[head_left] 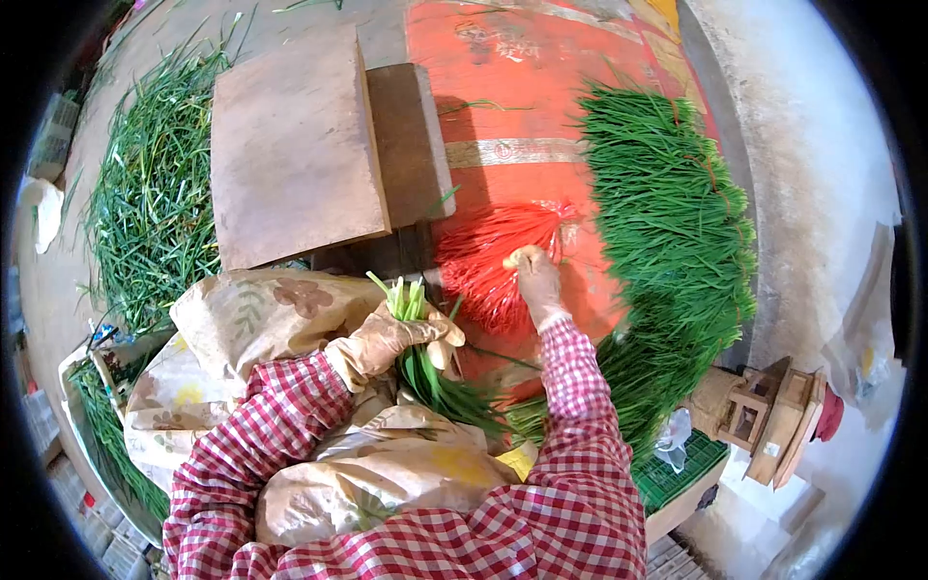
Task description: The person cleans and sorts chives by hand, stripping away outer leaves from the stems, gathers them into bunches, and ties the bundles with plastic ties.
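Observation:
My gloved left hand (396, 338) is closed round a bunch of garlic chives (435, 387) above my lap. The pale cut ends point up past my fingers and the green leaves hang down to the right. My gloved right hand (536, 280) reaches forward, fingers pinched together on a spread of thin red plastic strings (483, 271). These strings lie fanned out on an orange-red sheet (527, 126), gathered at their upper right end. Whether one strand is separated in the pinch is too small to tell.
Tied chive bundles (667, 222) are stacked along the sheet's right side. A brown board box (295, 145) stands ahead on the left, beside a heap of loose chives (159, 184). At lower right are a green crate (686, 469) and a wooden stool (764, 420).

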### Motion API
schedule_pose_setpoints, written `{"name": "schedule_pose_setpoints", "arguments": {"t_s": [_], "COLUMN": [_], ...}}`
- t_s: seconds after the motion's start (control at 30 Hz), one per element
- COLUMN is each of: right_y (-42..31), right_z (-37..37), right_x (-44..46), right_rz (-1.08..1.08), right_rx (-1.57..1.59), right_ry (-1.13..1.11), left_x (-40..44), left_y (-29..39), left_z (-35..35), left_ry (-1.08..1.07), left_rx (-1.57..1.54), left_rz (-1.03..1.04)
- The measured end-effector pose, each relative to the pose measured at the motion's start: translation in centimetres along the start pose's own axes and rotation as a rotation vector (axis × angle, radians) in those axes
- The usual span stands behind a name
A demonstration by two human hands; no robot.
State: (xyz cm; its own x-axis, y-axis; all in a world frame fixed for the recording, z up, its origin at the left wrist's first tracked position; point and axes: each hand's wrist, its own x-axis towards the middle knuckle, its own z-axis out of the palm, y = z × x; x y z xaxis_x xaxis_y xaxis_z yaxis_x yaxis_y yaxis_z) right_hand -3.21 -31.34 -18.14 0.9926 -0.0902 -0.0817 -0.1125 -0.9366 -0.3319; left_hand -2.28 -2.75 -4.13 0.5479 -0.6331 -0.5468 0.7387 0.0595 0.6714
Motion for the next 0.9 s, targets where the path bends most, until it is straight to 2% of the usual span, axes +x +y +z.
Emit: {"name": "schedule_pose_setpoints", "arguments": {"t_s": [0.07,0.1,0.17,0.2,0.23,0.27,0.33,0.37,0.4,0.47,0.53,0.6,0.67,0.73,0.8,0.87,0.9], "right_y": [-2.1,-2.4,-4.6,-5.6,-5.7,-5.4,-3.8,-1.2,-0.7,-1.4,-3.1,-4.0,-3.9,-2.4,-1.8,-1.0,0.4], "right_z": [-2.9,-3.2,-5.4,-6.3,-6.4,-5.9,-3.3,-0.4,1.0,2.6,3.6,4.3,4.8,6.2,5.9,4.1,3.9], "right_x": [-1.5,-2.1,-3.4,-3.8,-3.6,-3.2,-1.8,-0.7,-0.1,0.9,1.3,1.6,2.7,3.3,3.1,2.2,2.3], "right_rz": [0.479,0.342,0.305,0.278,0.342,0.336,0.349,0.079,0.076,0.119,0.074,0.008,0.083,0.014,-0.036,0.089,-0.012], "right_rx": [0.866,0.903,0.951,1.0,0.872,0.873,0.447,0.204,0.205,-0.378,-0.372,-0.388,-0.32,-0.668,-0.688,-0.286,-0.155], "right_ry": [-0.029,0.059,0.068,0.071,0.079,0.078,0.205,0.283,0.279,-0.232,-0.283,-0.085,-0.102,-0.421,-0.351,-0.235,-0.139], "left_x": [-0.1,0.0,0.0,-0.5,-0.5,-0.5,-1.0,-1.2,-1.0,-0.7,-1.1,-1.3,-1.3,-1.6,-1.7,-1.4,-1.0], "left_y": [-0.9,-1.0,-0.8,-0.1,-0.3,-0.7,-0.6,-0.7,-1.0,-1.6,-0.9,-0.5,-1.0,-1.1,-0.7,-0.7,-0.9], "left_z": [1.0,0.7,-0.2,0.7,0.4,0.1,0.4,0.6,0.5,0.2,-0.6,-1.3,-0.9,-1.1,-1.1,-1.3,-1.4], "left_ry": [0.044,0.04,0.008,0.051,0.029,0.006,0.057,0.105,0.109,0.189,0.138,-0.056,-0.12,-0.189,-0.197,-0.206,-0.166], "left_rx": [-0.119,-0.117,0.058,0.0,-0.004,-0.008,-0.023,-0.045,-0.048,-0.067,-0.045,-0.015,0.145,0.046,0.04,0.026,0.046], "left_rz": [0.114,0.121,-0.055,-0.039,-0.05,-0.061,-0.044,-0.032,-0.032,0.054,-0.011,-0.136,0.006,-0.04,-0.076,-0.107,-0.09]}}
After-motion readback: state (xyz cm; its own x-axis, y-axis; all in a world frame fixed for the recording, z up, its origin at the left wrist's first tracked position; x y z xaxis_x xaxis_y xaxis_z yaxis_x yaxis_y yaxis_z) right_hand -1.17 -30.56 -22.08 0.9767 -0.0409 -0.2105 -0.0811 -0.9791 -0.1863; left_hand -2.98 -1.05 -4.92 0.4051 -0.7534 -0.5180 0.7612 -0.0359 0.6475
